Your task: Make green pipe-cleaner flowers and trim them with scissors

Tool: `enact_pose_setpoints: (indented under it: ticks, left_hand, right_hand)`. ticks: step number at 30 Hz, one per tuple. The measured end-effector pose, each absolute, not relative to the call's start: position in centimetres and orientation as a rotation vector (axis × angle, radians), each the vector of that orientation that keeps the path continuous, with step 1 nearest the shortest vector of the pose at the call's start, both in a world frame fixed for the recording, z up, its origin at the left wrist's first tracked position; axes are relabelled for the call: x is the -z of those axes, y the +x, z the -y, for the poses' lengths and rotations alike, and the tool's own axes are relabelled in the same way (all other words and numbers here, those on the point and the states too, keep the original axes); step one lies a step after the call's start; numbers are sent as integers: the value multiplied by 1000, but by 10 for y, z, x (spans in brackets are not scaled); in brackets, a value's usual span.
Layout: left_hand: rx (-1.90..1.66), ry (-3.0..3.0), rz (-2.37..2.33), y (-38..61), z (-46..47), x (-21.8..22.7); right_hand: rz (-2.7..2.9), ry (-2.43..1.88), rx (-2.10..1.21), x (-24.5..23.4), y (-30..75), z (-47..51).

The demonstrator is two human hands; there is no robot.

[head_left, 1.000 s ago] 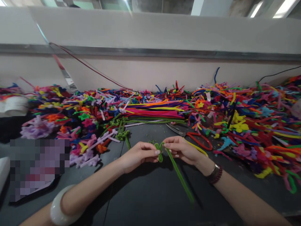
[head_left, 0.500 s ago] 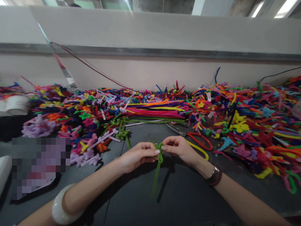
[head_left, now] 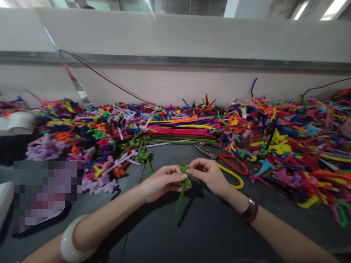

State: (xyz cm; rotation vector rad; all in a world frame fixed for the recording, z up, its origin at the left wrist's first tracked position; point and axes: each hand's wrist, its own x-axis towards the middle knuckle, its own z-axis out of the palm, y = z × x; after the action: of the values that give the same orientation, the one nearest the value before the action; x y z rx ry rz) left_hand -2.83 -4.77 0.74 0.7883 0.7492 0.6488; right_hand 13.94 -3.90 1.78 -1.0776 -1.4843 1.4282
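Both my hands meet over the dark table, pinching the looped top of a green pipe cleaner. My left hand holds one side of the loops and my right hand holds the other. The straight green stem hangs down and to the left below them. Red-handled scissors lie just beyond my right fingers, with a loose yellow pipe cleaner curving beside them. Finished green pipe cleaner pieces lie beyond my left hand.
Heaped multicoloured pipe cleaner shapes and a bundle of straight pipe cleaners line the table's back, against a pale wall. A pixelated patch covers the left foreground. A white bangle circles my left wrist.
The green stem has swung from pointing down-right to hanging down-left and looks shorter. The loops have turned between my fingers, while my hands stay nearly in place.
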Motion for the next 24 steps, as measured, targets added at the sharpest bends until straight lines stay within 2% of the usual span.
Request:
enact_pose_setpoints:
  ticks: [10,18,24]
  left_hand:
    - [-715,975,-820,-28,46,-5]
    - [-818,1884,-1051,-31,45,-13]
    - [-777,2481,-955,-34,47,-7]
  right_hand:
    - [1584,-1115,-1359,-19,142,34]
    - [1489,-1241,-1797,-22,146,29]
    - [1392,-1281,-2131,-25,151,28]
